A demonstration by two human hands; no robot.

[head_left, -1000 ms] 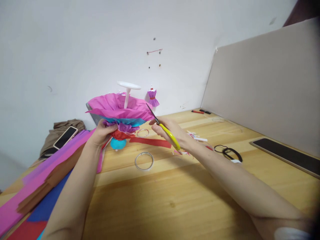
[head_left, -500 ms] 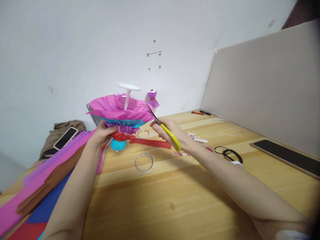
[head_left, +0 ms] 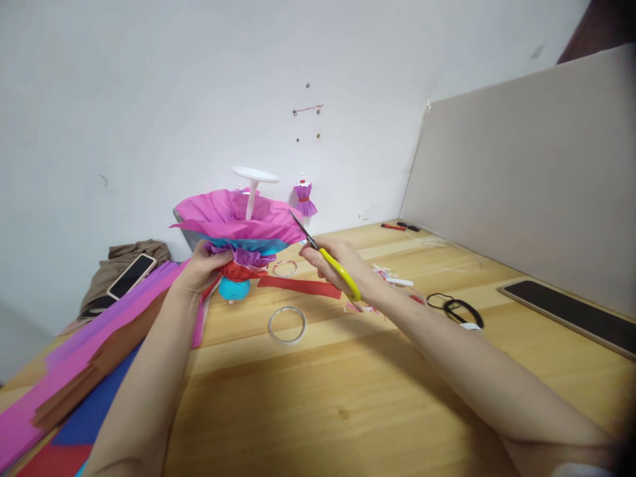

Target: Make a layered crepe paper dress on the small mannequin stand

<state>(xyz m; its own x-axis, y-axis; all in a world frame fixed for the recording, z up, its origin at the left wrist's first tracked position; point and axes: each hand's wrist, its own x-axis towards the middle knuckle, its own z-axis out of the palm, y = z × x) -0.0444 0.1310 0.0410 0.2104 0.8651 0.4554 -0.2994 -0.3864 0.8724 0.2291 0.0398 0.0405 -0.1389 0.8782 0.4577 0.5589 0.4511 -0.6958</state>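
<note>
My left hand [head_left: 209, 265] grips an upside-down miniature dress form by its layered paper dress [head_left: 218, 215]. Its flared skirt is pink, with blue, purple and red ruffled layers beneath. The form's white stand [head_left: 255, 175] points up out of the skirt, and its blue top [head_left: 234, 289] hangs at the bottom. Yellow-handled scissors [head_left: 340, 271] are in my right hand [head_left: 332, 255], which is closed around them. The dark blades lie at the right edge of the pink layer; I cannot tell whether they are apart.
Coloured paper sheets [head_left: 99, 358] lie at the left beside a phone [head_left: 132, 276] on brown cloth [head_left: 119, 258]. A tape ring [head_left: 287, 324], a red strip [head_left: 301, 287], scraps [head_left: 392, 277] and a black cord [head_left: 462, 311] are on the table. A small purple dress form [head_left: 304, 197] stands by the wall.
Almost nothing differs. The scissors' tips have dipped very slightly at the skirt's right edge, and the view has shifted a little.
</note>
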